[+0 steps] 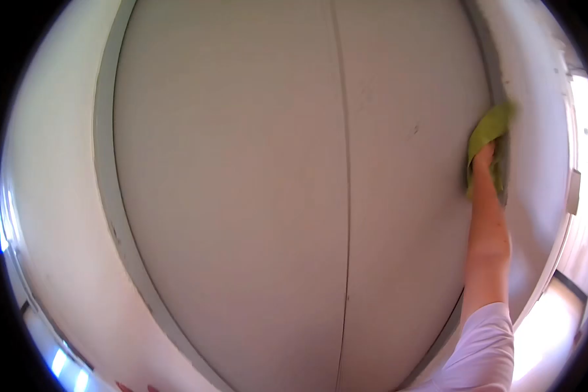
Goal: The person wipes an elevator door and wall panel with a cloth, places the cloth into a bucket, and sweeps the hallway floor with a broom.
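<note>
My right arm reaches up along the right side of a grey double door [242, 176]. At its end, my right hand [485, 155] holds a green cloth [491, 125] against the right edge of the door, where it meets the grey frame. The cloth drapes over most of the hand and hides the fingers. Part of it hangs down below the wrist, beside the forearm. Nothing of my left hand shows.
A grey frame [106, 150] borders the door on the left, with a pale wall [59, 170] beyond it. A dark vertical seam [347, 196] divides the door panels. Right of the frame stands another white wall [536, 130], with a bright opening past it.
</note>
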Tool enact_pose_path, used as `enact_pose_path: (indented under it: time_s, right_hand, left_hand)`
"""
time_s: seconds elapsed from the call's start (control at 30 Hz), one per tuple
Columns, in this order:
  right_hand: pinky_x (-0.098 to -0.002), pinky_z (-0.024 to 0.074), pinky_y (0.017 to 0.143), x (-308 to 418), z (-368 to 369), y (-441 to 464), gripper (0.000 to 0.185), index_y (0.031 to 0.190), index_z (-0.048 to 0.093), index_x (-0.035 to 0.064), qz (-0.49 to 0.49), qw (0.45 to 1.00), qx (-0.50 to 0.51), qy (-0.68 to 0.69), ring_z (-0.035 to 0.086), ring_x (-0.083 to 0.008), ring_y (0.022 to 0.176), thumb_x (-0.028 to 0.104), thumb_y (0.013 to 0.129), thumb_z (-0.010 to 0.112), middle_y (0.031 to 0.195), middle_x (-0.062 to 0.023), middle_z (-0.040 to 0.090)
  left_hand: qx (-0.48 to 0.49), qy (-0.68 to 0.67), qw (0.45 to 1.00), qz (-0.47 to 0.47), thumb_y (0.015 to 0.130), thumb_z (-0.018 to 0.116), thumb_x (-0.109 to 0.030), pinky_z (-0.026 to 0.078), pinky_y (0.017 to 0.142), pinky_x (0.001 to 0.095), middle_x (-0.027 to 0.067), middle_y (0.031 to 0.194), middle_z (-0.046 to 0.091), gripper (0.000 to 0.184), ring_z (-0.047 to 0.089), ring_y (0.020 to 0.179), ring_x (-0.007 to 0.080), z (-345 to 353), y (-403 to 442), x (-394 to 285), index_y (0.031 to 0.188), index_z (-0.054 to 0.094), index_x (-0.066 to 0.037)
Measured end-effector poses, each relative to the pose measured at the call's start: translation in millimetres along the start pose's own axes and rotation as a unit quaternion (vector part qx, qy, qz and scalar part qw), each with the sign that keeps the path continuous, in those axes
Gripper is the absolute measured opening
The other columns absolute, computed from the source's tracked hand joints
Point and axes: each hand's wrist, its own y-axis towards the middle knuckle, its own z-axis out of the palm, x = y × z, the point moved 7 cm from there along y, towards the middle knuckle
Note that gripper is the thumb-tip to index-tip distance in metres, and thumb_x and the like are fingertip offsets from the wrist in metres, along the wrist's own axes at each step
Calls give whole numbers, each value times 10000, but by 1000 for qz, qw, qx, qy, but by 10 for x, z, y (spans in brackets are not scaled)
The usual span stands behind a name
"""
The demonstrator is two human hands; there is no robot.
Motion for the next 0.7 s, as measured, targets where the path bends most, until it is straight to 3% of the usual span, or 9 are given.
enact_pose_path:
  time_s: [0.1,0.17,0.27,0.37,0.47,0.53,0.63,0.67,0.7]
  right_hand:
    - [-432,187,935,462,618,-67,515,1191,377,110,-71,979,-75,-176,298,-218,1151,423,782,383,1238,-85,358]
    - [-427,185,942,1474,849,-691,506,1187,378,101,-226,966,-62,-109,296,-233,1151,392,772,391,1235,-90,361]
    - [-418,181,952,2715,768,-2277,495,1180,379,87,-465,885,16,-26,293,-254,1152,344,758,404,1231,-97,364]
    - [-409,178,963,3122,310,-4334,485,1174,380,73,-662,728,178,12,289,-276,1152,296,744,417,1227,-105,368]
    - [-401,174,974,2327,-163,-6279,479,1167,381,59,-811,479,334,28,286,-297,1153,249,730,430,1223,-112,372]
    - [-363,215,962,1657,-481,-6995,424,1147,406,66,-769,434,434,179,270,-231,1162,204,748,445,1248,-101,333]
    - [-360,259,928,1128,-420,-7160,397,1137,414,67,-703,412,551,179,325,-237,1105,203,765,442,1193,-99,375]
    - [-359,280,910,1202,-332,-6983,385,1133,419,67,-608,409,651,197,353,-240,1076,202,773,440,1165,-98,396]
    - [-357,302,893,1350,-193,-6736,372,1128,423,68,-375,397,802,242,381,-243,1047,202,782,439,1138,-96,418]
  left_hand:
    - [-44,-93,995,-1,772,493,-90,161,970,384,184,1304,175,589,203,1193,313,148,-106,232,1261,179,6]
    - [-51,-67,996,17,781,522,-236,195,951,407,202,1275,226,618,234,1175,335,203,-9,31,1247,199,10]
    - [-40,-102,994,30,753,525,-179,162,964,408,188,1286,197,624,208,1184,332,357,154,-265,1247,191,6]
    - [-30,-107,993,34,740,525,-164,164,965,408,197,1281,201,644,203,1185,333,298,197,-226,1252,174,8]
    - [-32,-93,994,39,742,521,-172,171,963,413,202,1281,199,649,202,1182,340,260,163,-154,1256,165,6]
    - [-24,-76,996,41,744,521,-176,176,960,416,205,1281,198,650,210,1176,345,195,134,-221,1256,165,6]
    - [-10,-72,996,51,748,526,-192,188,953,422,210,1275,210,649,225,1165,354,256,145,-258,1255,173,8]
    - [-22,-62,996,59,755,527,-207,203,945,423,212,1265,225,638,243,1153,354,239,153,-288,1248,185,13]
    - [-29,-54,996,67,763,528,-221,218,937,423,213,1254,241,629,261,1142,353,210,155,-316,1241,198,18]
